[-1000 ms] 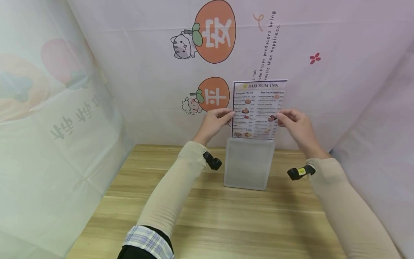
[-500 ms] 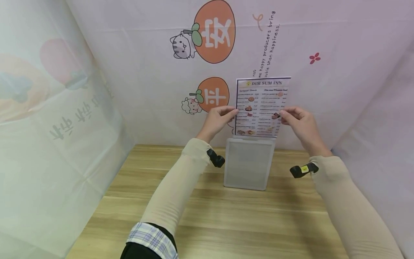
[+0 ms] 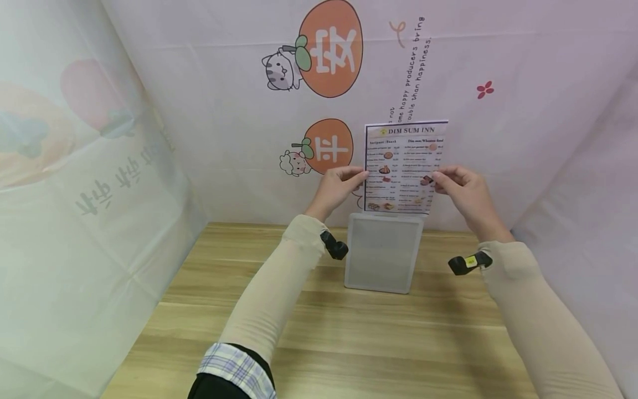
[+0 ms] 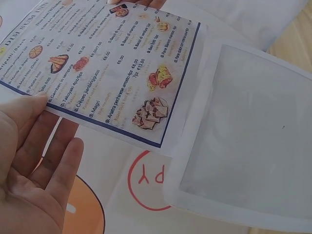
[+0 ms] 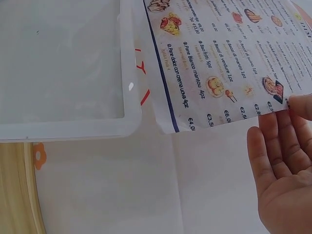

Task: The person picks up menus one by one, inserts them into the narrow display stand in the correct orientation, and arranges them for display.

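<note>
A printed menu sheet [image 3: 405,166] headed "DIM SUM INN" is held upright between both hands, facing me. My left hand [image 3: 335,189] pinches its left edge between thumb and fingers, and my right hand [image 3: 466,198] pinches the right edge. Directly below the sheet, a translucent white frame [image 3: 382,255] stands upright on the table. In the left wrist view the menu's bottom edge [image 4: 122,134] lies close to the frame's top rim [image 4: 195,126]. From the right wrist view, a narrow gap separates the menu [image 5: 214,63] and the frame [image 5: 130,73] at that corner.
The wood-grain table [image 3: 319,343] extends in front of the frame. Behind it hangs a pale printed cloth [image 3: 239,138] with orange fruit drawings, and more cloth [image 3: 94,233] covers the left side. Black wrist cameras [image 3: 335,246] are strapped to both sleeves.
Both hands first shifted the menu a little to the right and upward, then lowered it slightly toward the frame's top. The frame has stayed in place.
</note>
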